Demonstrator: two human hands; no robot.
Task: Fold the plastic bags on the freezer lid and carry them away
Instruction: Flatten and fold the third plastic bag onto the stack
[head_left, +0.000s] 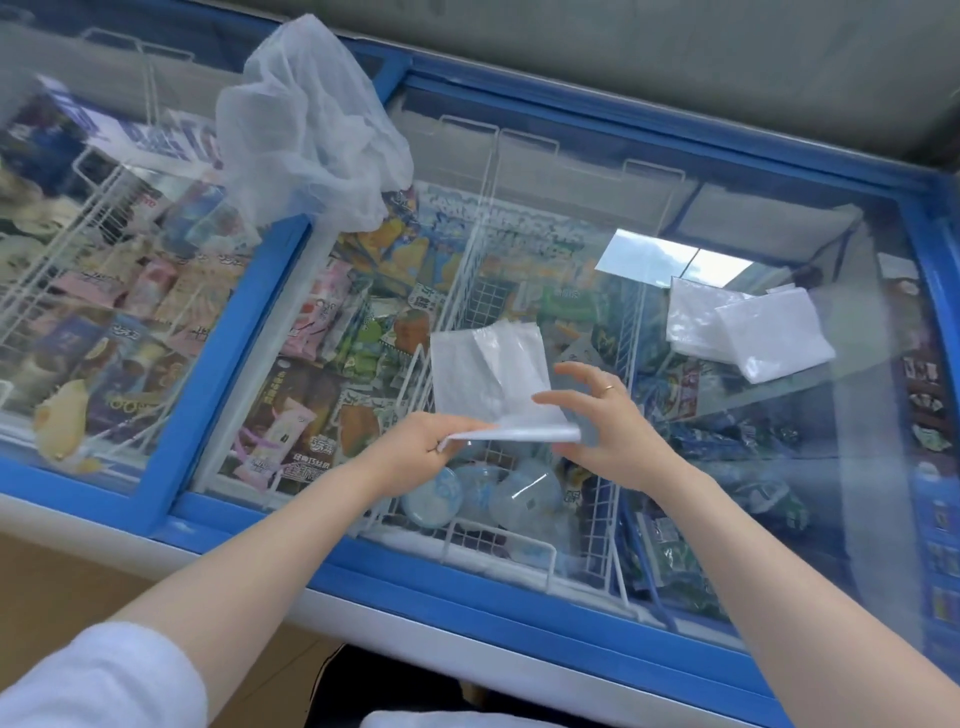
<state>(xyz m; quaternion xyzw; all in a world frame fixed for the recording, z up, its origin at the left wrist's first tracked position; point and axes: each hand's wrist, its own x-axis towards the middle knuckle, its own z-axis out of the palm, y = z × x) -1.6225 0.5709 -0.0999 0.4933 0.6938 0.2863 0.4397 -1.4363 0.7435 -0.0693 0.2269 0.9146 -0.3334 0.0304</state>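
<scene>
Folding is the step in hand: a flat, part-folded plastic bag (485, 369) lies on the glass freezer lid (779, 467) near the front middle, and its near edge is lifted off the glass and being turned over. The left hand (431, 441) pinches the near-left corner between thumb and fingers (470, 427), closed on the plastic. The right hand (608, 421) holds the near-right end of that lifted edge with the thumb underneath; its other fingers are spread and loosely straight above the bag, a ring on one. The far half of the bag rests flat on the lid. Well apart on the right of the lid sit two folded bags (748, 325), overlapping, so part of the job looks done. At the back left a crumpled unfolded bag (306, 124) is heaped over the blue frame (249, 312) between the two glass panels, probably next in line. The next move likely calls for bringing the lifted edge forward over the far half, lining the corners up and pressing the crease flat on the slippery glass; thin film may slide or spring back. Carrying away is not yet begun. Ice-cream packets (291, 410) and wire baskets (498, 540) show under the glass.
</scene>
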